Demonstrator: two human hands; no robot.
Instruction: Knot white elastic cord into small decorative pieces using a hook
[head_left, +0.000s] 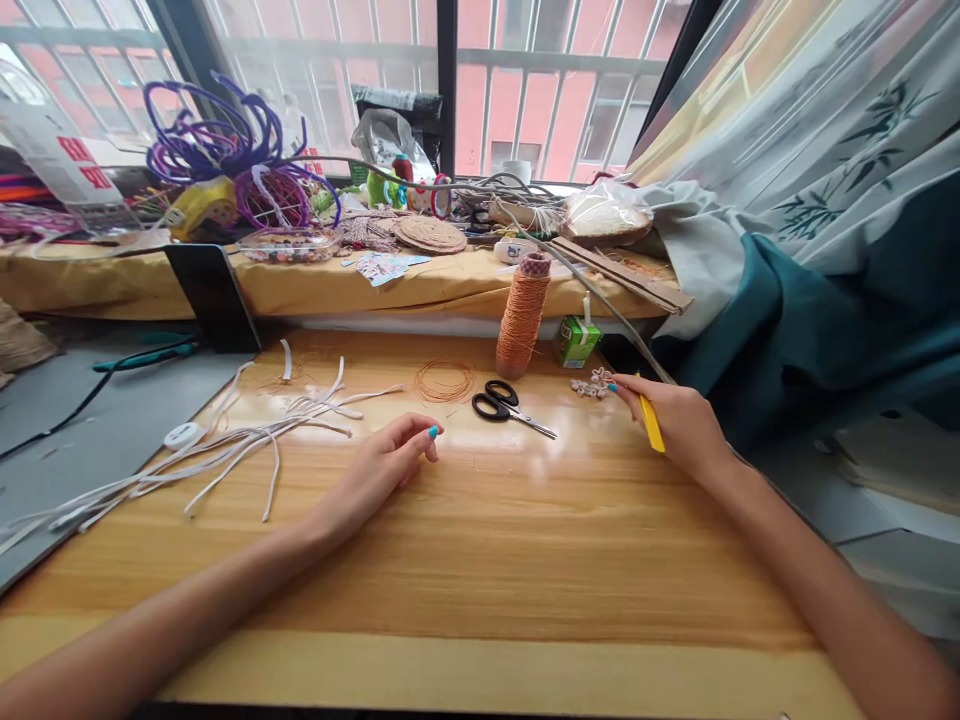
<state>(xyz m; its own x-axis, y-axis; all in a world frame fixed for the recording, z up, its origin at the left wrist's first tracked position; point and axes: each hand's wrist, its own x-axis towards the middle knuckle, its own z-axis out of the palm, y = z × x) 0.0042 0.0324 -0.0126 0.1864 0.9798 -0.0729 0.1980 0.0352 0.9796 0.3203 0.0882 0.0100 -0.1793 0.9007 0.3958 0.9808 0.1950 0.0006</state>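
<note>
My right hand (679, 425) holds a yellow tool (651, 424) against its palm, while its fingertips pinch a small pinkish knotted piece (602, 377) beside more such pieces (585, 388). My left hand (401, 450) rests on the wooden table (480, 560) with curled fingers; whether anything is between them is hidden. Black-handled scissors (499, 402) lie between the hands, their blades pointing right. Behind them are a coil of thin orange cord (444, 381) and an upright orange thread spool (523, 318). White cords (255, 435) spread left of my left hand.
A green drink carton (577, 342) stands right of the spool. At the left are a propped phone (213, 298), a white round tape measure (184, 435) and teal pliers (154, 355). Craft supplies crowd the cloth-covered sill (337, 290). Curtains hang at the right.
</note>
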